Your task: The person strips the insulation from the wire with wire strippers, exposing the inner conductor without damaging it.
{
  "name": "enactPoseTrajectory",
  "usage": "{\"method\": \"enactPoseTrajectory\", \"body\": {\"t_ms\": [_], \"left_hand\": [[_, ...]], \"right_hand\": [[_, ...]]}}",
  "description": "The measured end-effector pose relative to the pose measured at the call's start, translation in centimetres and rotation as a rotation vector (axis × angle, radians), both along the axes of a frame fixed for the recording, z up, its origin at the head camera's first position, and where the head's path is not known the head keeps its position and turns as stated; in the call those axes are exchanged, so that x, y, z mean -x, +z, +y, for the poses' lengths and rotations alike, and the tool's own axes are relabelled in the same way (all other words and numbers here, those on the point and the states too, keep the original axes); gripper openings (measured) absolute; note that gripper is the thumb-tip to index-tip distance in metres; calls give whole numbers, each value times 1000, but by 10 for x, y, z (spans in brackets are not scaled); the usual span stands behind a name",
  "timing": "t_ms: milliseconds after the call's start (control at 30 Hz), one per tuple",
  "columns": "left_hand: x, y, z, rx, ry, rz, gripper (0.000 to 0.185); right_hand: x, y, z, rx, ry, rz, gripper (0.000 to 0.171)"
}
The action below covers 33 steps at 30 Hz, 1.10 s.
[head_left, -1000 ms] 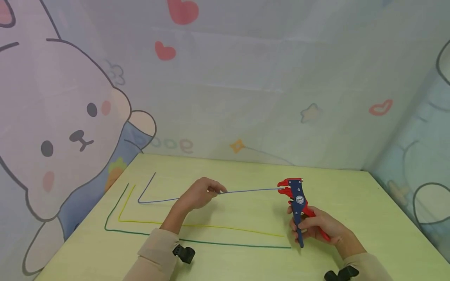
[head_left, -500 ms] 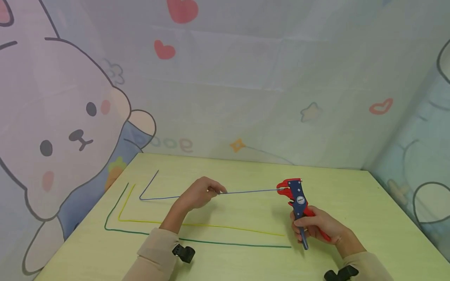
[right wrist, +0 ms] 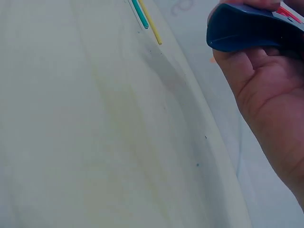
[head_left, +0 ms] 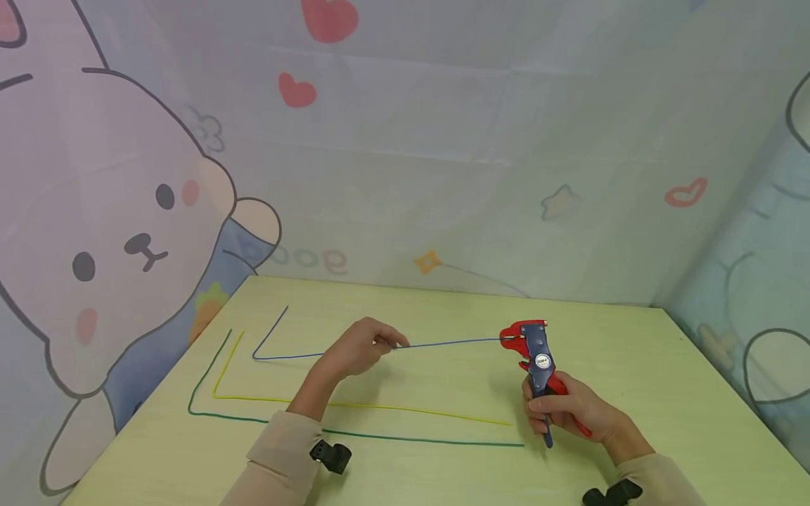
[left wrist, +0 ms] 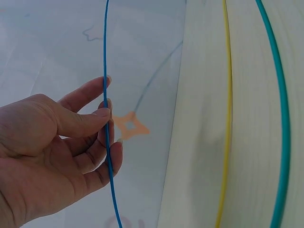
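Note:
My left hand point(head_left: 362, 347) pinches a thin blue wire point(left wrist: 105, 52) between thumb and fingers. The wire's bent far part point(head_left: 271, 332) stretches out left of the hand, while its other end runs right into the red jaws of a wire stripper. That wire stripper point(head_left: 539, 358), with a blue body and red lever, is gripped by my right hand point(head_left: 572, 407) and held upright over the table. In the right wrist view, the end of a blue handle point(right wrist: 242, 28) sticks out of the right hand point(right wrist: 270, 95). The jaws hide the wire's tip.
A yellow wire point(head_left: 418, 410) and a green wire point(head_left: 418, 440), both bent at the left, lie on the pale wooden table point(head_left: 683, 422) in front of the blue one. A printed cloth backdrop point(head_left: 443, 176) rises behind the table. Small dark specks point(right wrist: 197, 165) dot the tabletop.
The stripper's red jaws have closed together on the blue wire, and its handles have come nearer each other. The wire's bent left part has shifted slightly right and back.

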State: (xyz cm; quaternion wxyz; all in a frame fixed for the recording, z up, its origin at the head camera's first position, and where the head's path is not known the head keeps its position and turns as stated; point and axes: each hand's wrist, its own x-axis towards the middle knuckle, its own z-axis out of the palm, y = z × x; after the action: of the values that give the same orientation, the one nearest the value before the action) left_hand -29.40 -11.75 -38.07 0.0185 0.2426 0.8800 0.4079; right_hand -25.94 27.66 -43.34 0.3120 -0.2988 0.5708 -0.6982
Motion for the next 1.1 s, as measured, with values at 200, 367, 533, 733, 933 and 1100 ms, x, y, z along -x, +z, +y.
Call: {"method": "enactPoseTrajectory", "body": {"t_ms": [200,367,533,733,933,1100], "left_hand": [[-1,0,1,-4,-10,-1,32],[-1,1,1,-4,-19,13,32],[0,1,0,-9,-23,25,31],[1,0,-1,-16,-31,34,31],[0,0,-2,-27,-33,28,31],[0,0,-5,-30,-26,40,30]], "right_hand": [[-1,1,-1,9,8,15,16],[-2,2,-2,25,6,38,18],[-2,1,-4,29,-29,44,19],[-3,1,-7,36,-64,66,17],[-6,3,-12,48,-99,80,16],[-7,4,-15,48,-103,84,15]]}}
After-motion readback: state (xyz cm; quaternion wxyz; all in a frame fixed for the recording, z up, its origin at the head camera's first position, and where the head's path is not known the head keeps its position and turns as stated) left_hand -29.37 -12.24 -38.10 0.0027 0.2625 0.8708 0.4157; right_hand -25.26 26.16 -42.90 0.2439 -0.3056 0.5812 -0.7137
